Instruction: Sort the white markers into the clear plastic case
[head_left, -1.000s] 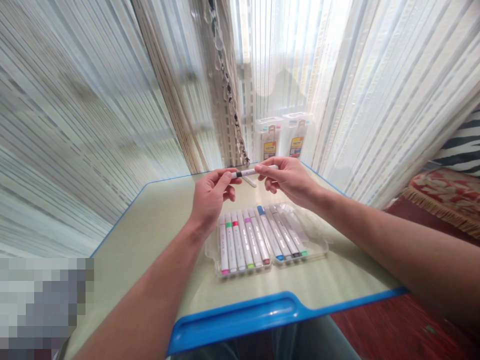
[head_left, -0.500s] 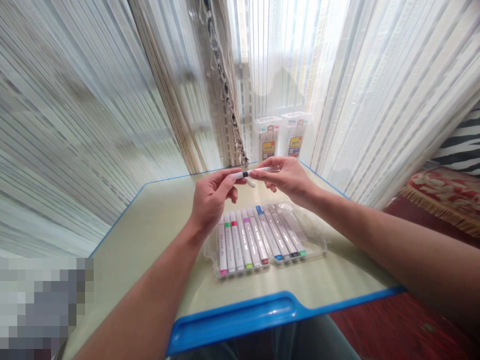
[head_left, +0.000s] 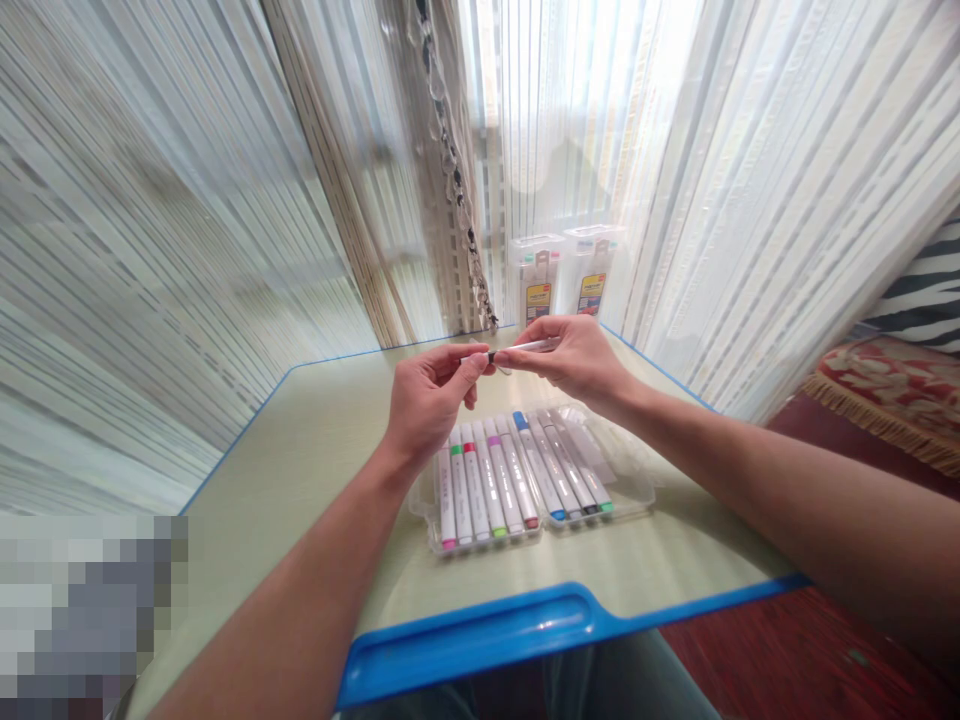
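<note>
Between my two hands is a slim white marker with a black section, held nearly level above the far half of the table. My right hand pinches its white barrel from the right. My left hand is closed on the other end, just beside the black part, and its fingers hide most of that end. Below them lies an open clear plastic case holding several white markers with coloured ends. A small white piece shows on the table behind the fingers, mostly covered.
Two clear marker boxes with yellow labels stand at the table's far edge, before string curtains. A beaded strand hangs near them. The pale green table has a blue rim with a molded groove in front.
My left hand has shifted slightly right, closer to my right hand. Less of the marker's left end and black section shows between the fingers. The case and boxes stay put.
</note>
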